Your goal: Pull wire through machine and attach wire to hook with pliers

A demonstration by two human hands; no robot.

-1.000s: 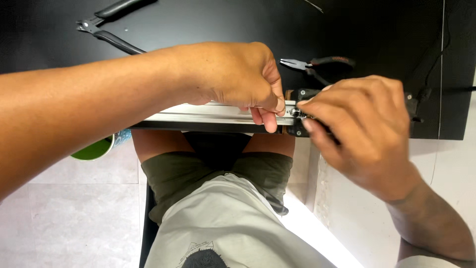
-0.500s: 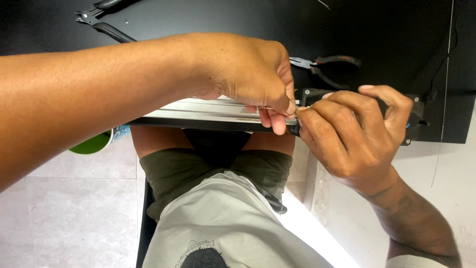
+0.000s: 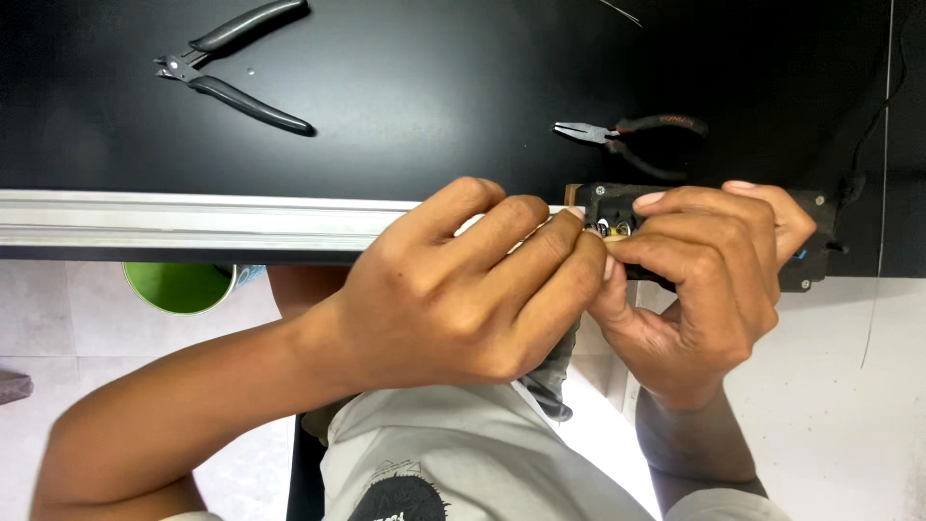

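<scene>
Head view: we look down at a black worktop [image 3: 434,87] w/ an aluminium rail [image 3: 193,219] running along its near edge. At the rail's right end sits a black bracket block [image 3: 714,207], hanging just past the near edge, approx. at the worktop's near-right part. Our right hand [image 3: 704,280] wraps the block from below; fingers [image 3: 694,224] curled and pressed together over its top face, thumb underneath. Our left hand [image 3: 463,289] comes in from the left, its fingers [image 3: 540,246] bunched close, tips pinching at the small metal fittings [image 3: 608,228] on the block's left face. What exactly sits betw. the fingertips we can't tell; too small and partly hidden.

Far-left corner of the worktop: black-handled cutters [image 3: 231,66], handles spread apart. Right of centre, just behind the block: small pliers [image 3: 627,133] w/ dark handles, jaw tips pointing left, apart from both hands. A thin wire [image 3: 883,174] runs down the right edge. Below the near edge, left side, a green cup [image 3: 178,287] shows on the floor side.
</scene>
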